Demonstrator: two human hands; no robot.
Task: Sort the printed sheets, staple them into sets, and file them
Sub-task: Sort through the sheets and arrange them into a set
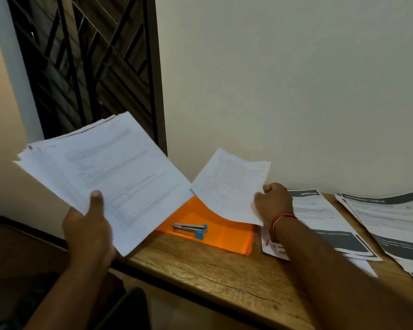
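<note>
My left hand (pixel 88 228) grips a fanned stack of printed sheets (pixel 105 172) from below, thumb on top, held up left of the wooden table (pixel 200 265). My right hand (pixel 273 202) pinches the right edge of a single printed sheet (pixel 229 184), which curves in the air above an orange folder (pixel 222 236). A silver stapler with a blue end (pixel 190 228) lies on that folder. Two piles of sheets with dark header bands lie on the table to the right, one (pixel 319 225) under my right forearm and one (pixel 396 225) at the far right.
A cream wall runs directly behind the table. A dark window grille (pixel 86 63) stands at the upper left. Dark objects sit below the table's front edge at the bottom left.
</note>
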